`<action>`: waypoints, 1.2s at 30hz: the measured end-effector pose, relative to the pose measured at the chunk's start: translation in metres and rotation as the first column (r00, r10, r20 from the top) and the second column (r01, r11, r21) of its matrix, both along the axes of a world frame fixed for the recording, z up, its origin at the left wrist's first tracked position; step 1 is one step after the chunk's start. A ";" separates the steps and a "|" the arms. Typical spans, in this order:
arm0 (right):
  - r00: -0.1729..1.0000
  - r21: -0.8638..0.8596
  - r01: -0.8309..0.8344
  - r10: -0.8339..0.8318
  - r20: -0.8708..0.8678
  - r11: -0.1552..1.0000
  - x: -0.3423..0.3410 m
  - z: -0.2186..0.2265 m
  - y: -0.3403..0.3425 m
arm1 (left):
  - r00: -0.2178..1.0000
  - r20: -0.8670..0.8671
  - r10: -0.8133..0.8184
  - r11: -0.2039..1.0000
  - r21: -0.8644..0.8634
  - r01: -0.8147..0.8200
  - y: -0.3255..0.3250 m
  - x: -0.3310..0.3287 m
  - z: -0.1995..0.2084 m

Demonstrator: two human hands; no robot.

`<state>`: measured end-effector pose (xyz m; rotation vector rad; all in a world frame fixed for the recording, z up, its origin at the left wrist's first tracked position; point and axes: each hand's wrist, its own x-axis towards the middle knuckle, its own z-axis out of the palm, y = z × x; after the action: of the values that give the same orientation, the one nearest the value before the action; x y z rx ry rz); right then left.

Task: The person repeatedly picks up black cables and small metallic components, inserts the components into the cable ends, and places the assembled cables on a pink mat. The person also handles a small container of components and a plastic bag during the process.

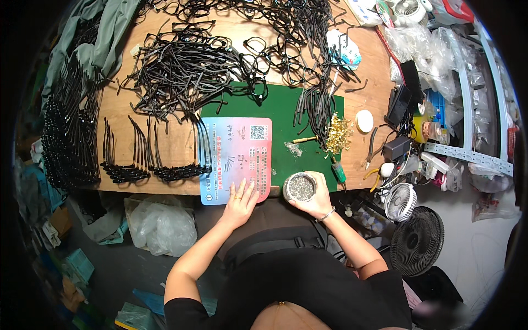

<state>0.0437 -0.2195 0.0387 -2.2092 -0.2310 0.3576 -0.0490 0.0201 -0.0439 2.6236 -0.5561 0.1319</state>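
Note:
My left hand [241,203] lies flat, fingers stretched out, on the lower edge of a pink and blue printed sheet [236,140]. With my right hand [317,201] I grip a round jar [301,187] filled with tiny silvery pieces, probably screws, at the table's near edge. Under the sheet spreads a green mat [289,113]. On the mat lie a small heap of tiny silvery pieces [294,148], a thin brass-coloured tool [301,140], a pile of gold-coloured parts [338,135] and a green-handled screwdriver [337,170].
Black eyeglass temples [181,71] and frames [280,33] heap across the wooden table [357,104]. Assembled glasses stand in rows [126,173] at left. A round white lid [364,121], pliers [371,147], a white fan [400,202] and a black fan [417,242] are at right.

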 end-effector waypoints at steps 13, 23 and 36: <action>0.973 -0.318 -0.179 0.121 -0.196 0.931 0.032 0.012 0.045 | 0.550 -0.677 0.488 0.033 -0.616 -0.787 0.003 -0.006 -0.001; 0.918 -0.561 -0.368 0.195 -0.344 0.742 0.061 0.012 0.075 | 0.568 -0.660 0.492 -0.024 -0.662 -0.749 -0.001 -0.006 0.000; 0.850 -0.560 -0.522 0.340 -0.402 0.644 0.081 0.007 0.078 | 0.604 -0.579 0.548 0.056 -0.695 -0.717 -0.001 -0.003 0.003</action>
<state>0.1247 -0.1411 0.0458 -2.7392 -0.5744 1.1540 -0.0522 0.0187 -0.0406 1.4916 0.7111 0.3715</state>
